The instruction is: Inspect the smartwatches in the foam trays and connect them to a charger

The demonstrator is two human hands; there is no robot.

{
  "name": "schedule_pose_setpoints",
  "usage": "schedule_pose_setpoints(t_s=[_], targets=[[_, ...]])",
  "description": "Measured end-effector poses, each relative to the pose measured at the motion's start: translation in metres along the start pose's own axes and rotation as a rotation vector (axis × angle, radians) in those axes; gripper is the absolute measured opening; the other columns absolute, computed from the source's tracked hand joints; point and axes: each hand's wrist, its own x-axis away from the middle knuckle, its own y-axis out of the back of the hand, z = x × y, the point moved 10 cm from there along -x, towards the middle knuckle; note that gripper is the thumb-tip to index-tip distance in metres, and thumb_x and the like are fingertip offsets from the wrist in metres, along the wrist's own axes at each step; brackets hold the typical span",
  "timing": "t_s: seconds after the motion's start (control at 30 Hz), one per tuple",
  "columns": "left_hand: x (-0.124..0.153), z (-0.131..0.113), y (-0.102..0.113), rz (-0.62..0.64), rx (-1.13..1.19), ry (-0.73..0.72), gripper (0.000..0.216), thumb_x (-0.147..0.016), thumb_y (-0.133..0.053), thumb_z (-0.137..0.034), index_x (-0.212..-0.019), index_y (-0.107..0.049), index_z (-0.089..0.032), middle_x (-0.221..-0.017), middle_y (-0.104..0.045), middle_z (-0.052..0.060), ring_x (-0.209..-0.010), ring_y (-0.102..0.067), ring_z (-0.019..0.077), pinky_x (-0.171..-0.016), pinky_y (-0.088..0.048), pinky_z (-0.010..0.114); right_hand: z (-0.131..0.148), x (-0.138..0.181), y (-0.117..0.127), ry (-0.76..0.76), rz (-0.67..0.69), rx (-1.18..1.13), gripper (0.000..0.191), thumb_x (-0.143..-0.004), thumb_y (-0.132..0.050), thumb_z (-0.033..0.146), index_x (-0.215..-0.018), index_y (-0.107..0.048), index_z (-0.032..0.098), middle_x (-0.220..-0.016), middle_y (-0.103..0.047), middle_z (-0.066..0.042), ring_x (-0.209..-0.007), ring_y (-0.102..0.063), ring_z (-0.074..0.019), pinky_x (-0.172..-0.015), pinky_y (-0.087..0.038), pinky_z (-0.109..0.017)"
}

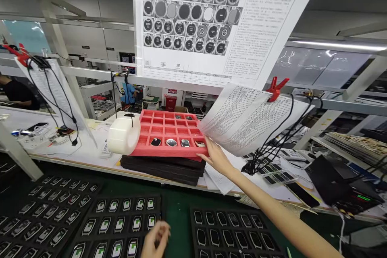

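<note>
My right hand (218,158) reaches forward to the right front corner of a red foam tray (169,151). Its thumb lies along the tray's front side and its fingers rest at the right edge, next to a compartment with a small shiny piece (200,144). Several dark or shiny watch-like pieces (171,142) sit in the front row. Below, my left hand (155,240) hovers by the right edge of a black tray (121,213) of watches with green-and-white screens. Its fingers are loosely curled, with a gap to the thumb and nothing visible in them.
Black foam trays (163,169) are stacked under the red one. A tape roll (124,134) hangs at its left. More watch trays lie left and right (232,229) on the green surface. Hanging sheets (242,121) and black cables (256,157) are at the right.
</note>
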Motion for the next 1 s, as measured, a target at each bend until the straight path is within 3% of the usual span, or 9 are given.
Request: schedule_pose_setpoints(t_s=[0.03, 0.1, 0.17, 0.27, 0.3, 0.4, 0.63, 0.8, 1.0], targets=[[-0.012, -0.014, 0.012, -0.048, -0.027, -0.069, 0.03, -0.085, -0.056, -0.048, -0.094, -0.063, -0.019, -0.091, -0.063, 0.006, -0.088, -0.061, 0.0227, -0.083, -0.049, 0.037, 0.0, 0.001, -0.001, 0.003, -0.011, 0.009, 0.055, -0.095, -0.046, 0.045, -0.139, -0.038, 0.013, -0.137, -0.044, -0.02, -0.125, -0.043, -0.0334, -0.098, -0.042, -0.05], [-0.029, -0.07, 0.04, -0.223, -0.271, -0.412, 0.031, -0.09, -0.047, -0.042, -0.107, -0.061, -0.02, -0.112, -0.061, 0.012, -0.109, -0.055, 0.0275, -0.096, -0.043, 0.043, 0.002, 0.003, -0.003, 0.015, -0.021, 0.025, 0.043, -0.096, -0.046, 0.039, -0.131, -0.048, 0.014, -0.13, -0.051, -0.019, -0.122, -0.045, -0.0336, -0.096, -0.043, -0.049], [-0.043, -0.12, 0.048, -0.327, -0.61, -0.652, 0.039, -0.091, -0.046, -0.034, -0.127, -0.051, -0.021, -0.131, -0.051, 0.014, -0.125, -0.043, 0.0291, -0.105, -0.034, 0.049, 0.004, 0.003, -0.005, 0.03, -0.012, 0.034, 0.036, -0.095, -0.048, 0.037, -0.123, -0.056, 0.014, -0.123, -0.056, -0.018, -0.118, -0.048, -0.0348, -0.094, -0.043, -0.05], [-0.074, -0.167, 0.045, -0.507, -1.1, -0.783, 0.049, -0.091, -0.049, -0.032, -0.137, -0.043, -0.017, -0.146, -0.035, 0.018, -0.138, -0.023, 0.0364, -0.109, -0.023, 0.058, 0.005, 0.001, -0.005, 0.063, 0.018, 0.026, 0.042, -0.091, -0.055, 0.041, -0.122, -0.057, 0.014, -0.12, -0.057, -0.017, -0.113, -0.05, -0.0348, -0.093, -0.044, -0.05], [-0.086, -0.174, 0.042, -0.511, -1.145, -0.782, 0.051, -0.09, -0.051, -0.033, -0.138, -0.042, -0.019, -0.149, -0.031, 0.018, -0.139, -0.017, 0.0391, -0.109, -0.015, 0.063, 0.005, 0.001, -0.004, 0.075, 0.027, 0.019, 0.045, -0.09, -0.057, 0.042, -0.125, -0.055, 0.014, -0.12, -0.056, -0.018, -0.112, -0.05, -0.0345, -0.093, -0.045, -0.049], [-0.119, -0.181, 0.038, -0.526, -1.205, -0.765, 0.061, -0.086, -0.057, -0.041, -0.14, -0.04, -0.018, -0.15, -0.026, 0.022, -0.14, -0.007, 0.045, -0.104, -0.007, 0.072, 0.005, 0.004, -0.001, 0.098, 0.034, -0.002, 0.047, -0.091, -0.056, 0.037, -0.132, -0.049, 0.014, -0.124, -0.052, -0.018, -0.114, -0.047, -0.0344, -0.092, -0.046, -0.048], [-0.161, -0.175, 0.047, -0.563, -1.254, -0.725, 0.057, -0.088, -0.053, -0.045, -0.135, -0.046, -0.013, -0.138, -0.042, 0.024, -0.136, -0.023, 0.041, -0.107, -0.009, 0.068, 0.004, 0.01, -0.01, 0.065, -0.002, -0.081, 0.044, -0.093, -0.05, 0.025, -0.134, -0.045, 0.012, -0.132, -0.044, -0.02, -0.124, -0.039, -0.0347, -0.101, -0.039, -0.05], [-0.166, -0.171, 0.05, -0.577, -1.275, -0.716, 0.057, -0.088, -0.054, -0.045, -0.134, -0.047, -0.012, -0.136, -0.044, 0.023, -0.135, -0.026, 0.0397, -0.108, -0.008, 0.065, 0.0, 0.016, -0.019, 0.015, -0.039, -0.179, 0.047, -0.093, -0.049, 0.021, -0.138, -0.04, 0.014, -0.141, -0.033, -0.02, -0.133, -0.029, -0.034, -0.106, -0.033, -0.051], [-0.156, -0.172, 0.052, -0.568, -1.259, -0.737, 0.055, -0.092, -0.046, -0.037, -0.139, -0.038, -0.01, -0.136, -0.047, 0.02, -0.135, -0.029, 0.034, -0.111, 0.0, 0.059, -0.009, 0.028, -0.023, -0.121, -0.105, -0.312, 0.043, -0.09, -0.055, 0.021, -0.132, -0.046, 0.017, -0.146, -0.021, -0.019, -0.135, -0.025, -0.0352, -0.106, -0.034, -0.05]])
